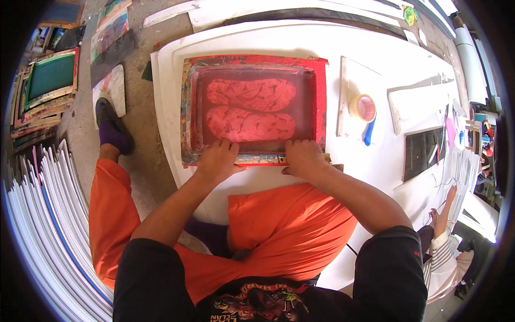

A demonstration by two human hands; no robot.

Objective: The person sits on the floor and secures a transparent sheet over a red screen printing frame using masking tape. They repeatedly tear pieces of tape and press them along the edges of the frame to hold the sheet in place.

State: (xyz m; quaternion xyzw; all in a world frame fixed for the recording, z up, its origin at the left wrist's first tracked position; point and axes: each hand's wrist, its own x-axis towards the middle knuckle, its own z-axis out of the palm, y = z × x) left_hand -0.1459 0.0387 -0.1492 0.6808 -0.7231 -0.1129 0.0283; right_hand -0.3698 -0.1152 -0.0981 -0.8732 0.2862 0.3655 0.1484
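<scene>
Head view: the red screen frame (254, 110) lies at twelve o'clock, long axis running nine to three. Its near rail is pressed by both hands, left hand (217, 161) and right hand (303, 159) equally near, fingers flat.

Open board left of the frame, crowded to the right
Bare white board (166, 107) flanks the red screen frame (255, 110); rightward a wooden slat (341, 96), tape roll (363, 107) and blue tool (369, 131) block passage.

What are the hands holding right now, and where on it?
Both hands, left hand and right hand, press on the red screen-printing frame at its near edge, fingers laid over the rim. The frame lies flat on the white board.
</scene>
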